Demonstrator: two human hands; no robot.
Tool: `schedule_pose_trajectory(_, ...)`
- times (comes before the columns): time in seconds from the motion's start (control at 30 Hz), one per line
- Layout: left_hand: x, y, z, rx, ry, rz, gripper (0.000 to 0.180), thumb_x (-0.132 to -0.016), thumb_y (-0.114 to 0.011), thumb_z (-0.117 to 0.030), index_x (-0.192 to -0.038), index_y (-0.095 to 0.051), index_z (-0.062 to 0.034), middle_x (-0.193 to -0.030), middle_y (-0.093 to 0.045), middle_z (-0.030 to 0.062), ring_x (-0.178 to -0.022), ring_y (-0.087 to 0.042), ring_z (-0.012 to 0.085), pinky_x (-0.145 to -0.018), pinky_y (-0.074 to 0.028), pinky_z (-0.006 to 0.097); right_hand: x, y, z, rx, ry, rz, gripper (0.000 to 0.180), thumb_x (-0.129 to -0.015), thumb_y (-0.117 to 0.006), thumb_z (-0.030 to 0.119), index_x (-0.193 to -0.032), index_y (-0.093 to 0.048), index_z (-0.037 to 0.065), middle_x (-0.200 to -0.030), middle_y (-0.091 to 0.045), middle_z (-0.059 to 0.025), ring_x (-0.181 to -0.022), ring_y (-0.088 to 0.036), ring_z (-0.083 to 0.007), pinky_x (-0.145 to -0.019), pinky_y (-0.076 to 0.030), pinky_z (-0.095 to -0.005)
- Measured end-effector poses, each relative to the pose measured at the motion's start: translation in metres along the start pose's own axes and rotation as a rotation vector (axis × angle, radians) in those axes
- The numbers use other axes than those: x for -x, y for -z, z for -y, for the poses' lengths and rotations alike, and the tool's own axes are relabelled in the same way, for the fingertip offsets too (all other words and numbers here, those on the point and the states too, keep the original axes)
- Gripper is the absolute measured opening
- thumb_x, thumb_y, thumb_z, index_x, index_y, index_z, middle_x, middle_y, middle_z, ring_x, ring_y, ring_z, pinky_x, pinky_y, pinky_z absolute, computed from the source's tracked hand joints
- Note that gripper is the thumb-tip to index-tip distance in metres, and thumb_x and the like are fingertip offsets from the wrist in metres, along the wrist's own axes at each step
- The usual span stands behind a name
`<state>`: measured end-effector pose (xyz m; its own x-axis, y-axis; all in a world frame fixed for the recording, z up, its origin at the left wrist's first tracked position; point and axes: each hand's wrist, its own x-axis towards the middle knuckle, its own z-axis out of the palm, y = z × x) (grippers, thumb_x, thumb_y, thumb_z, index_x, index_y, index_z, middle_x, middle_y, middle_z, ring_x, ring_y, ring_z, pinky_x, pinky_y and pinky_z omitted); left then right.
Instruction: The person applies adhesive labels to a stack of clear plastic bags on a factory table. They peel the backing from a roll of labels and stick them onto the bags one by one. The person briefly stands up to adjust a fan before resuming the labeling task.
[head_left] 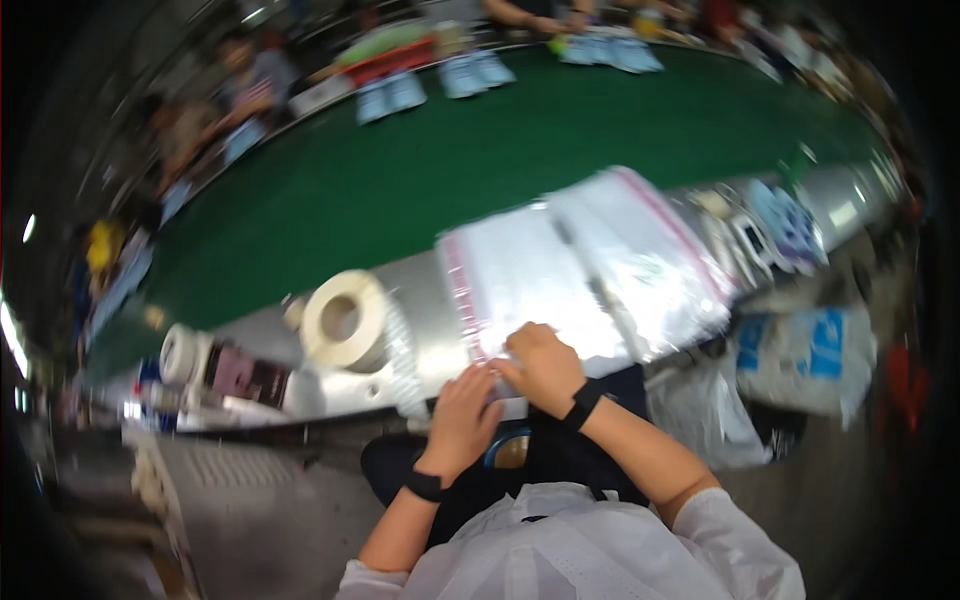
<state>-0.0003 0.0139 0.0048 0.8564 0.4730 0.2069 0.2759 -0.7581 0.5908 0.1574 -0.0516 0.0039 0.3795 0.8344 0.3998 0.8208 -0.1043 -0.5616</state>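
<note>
- The person's left hand [462, 420] rests at the near edge of a metal worktop [420, 300], fingers curled down onto the lower corner of a clear plastic bag [520, 280]; motion blur hides whether it actually pinches the film.
- The right hand [543, 365] lies just beside the left, knuckles up, pressing or gripping the same bag's near edge; how tight the hold is cannot be told.
- Both wrists carry dark bands, and the sleeves are white.
- That bag lies flat on the worktop with a reddish strip along its left edge.
- A second clear bag [650, 250] lies touching it on the right, tilted, with a reddish strip along its far edge.
- A roll of white tape or labels [343, 320] stands on the worktop to the left of the hands, well apart from them.
- A smaller white roll [180, 352] sits farther left, next to a dark box [245, 375].
- Behind the worktop runs a green belt [480, 150], with pale blue packs [390, 95] at its far side.
- Other people sit along that far side, blurred.
- A white-and-blue plastic sack [810, 355] hangs to the right.
</note>
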Motion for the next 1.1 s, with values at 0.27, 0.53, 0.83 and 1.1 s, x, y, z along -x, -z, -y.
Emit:
schedule_pose_trajectory(0.27, 0.016, 0.002, -0.006, 0.001, 0.129, -0.074, 0.031, -0.085, -0.054, -0.016, -0.113, -0.054, -0.0024, -0.123, -0.053, 0.0111, -0.121, -0.044, 0.028, -0.098, -0.031, 0.046, -0.003, -0.004, 0.0, 0.16, 0.005, 0.035, 0.032, -0.067, -0.073, 0.027, -0.079, -0.052, 0.006, -0.081, -0.049, -0.0091, -0.08, -0.051, -0.0268, -0.059, -0.045, -0.0376)
schedule_pose_trajectory(0.53, 0.01, 0.004, -0.008, 0.016, 0.112, -0.095, 0.028, -0.086, -0.052, -0.017, -0.11, -0.057, -0.0034, -0.117, -0.056, 0.0112, -0.116, -0.048, 0.0283, -0.096, -0.034, 0.044, -0.004, -0.005, -0.019, 0.254, 0.03, -0.037, 0.018, -0.072, -0.066, 0.019, -0.074, -0.053, 0.006, -0.082, -0.051, -0.0097, -0.079, -0.05, -0.0283, -0.065, -0.04, -0.0395)
schedule_pose_trajectory(0.83, -0.084, 0.032, -0.013, 1.385, 0.519, 0.062, 0.024, -0.093, -0.042, -0.017, -0.091, -0.054, 0.0043, -0.104, -0.059, 0.0173, -0.104, -0.057, 0.0264, -0.085, -0.046, 0.034, 0.001, 0.024, -0.04, -0.481, -0.33, -0.012, 0.011, -0.082, -0.056, 0.01, -0.077, -0.055, 0.0, -0.073, -0.054, -0.0087, -0.062, -0.05, -0.0176, -0.057, -0.041, -0.0289)
schedule_pose_trajectory(1.1, -0.134, -0.011, -0.008, 1.089, 0.626, 0.255, 0.025, -0.089, -0.045, -0.015, -0.102, -0.044, 0.006, -0.08, -0.05, 0.0105, -0.087, -0.063, 0.0292, -0.075, -0.053, 0.039, -0.024, 0.07, -0.037, -0.583, -0.115, -0.072, 0.007, -0.082, -0.057, 0.009, -0.083, -0.057, 0.002, -0.094, -0.056, -0.009, -0.084, -0.054, -0.017, -0.068, -0.042, -0.0251)
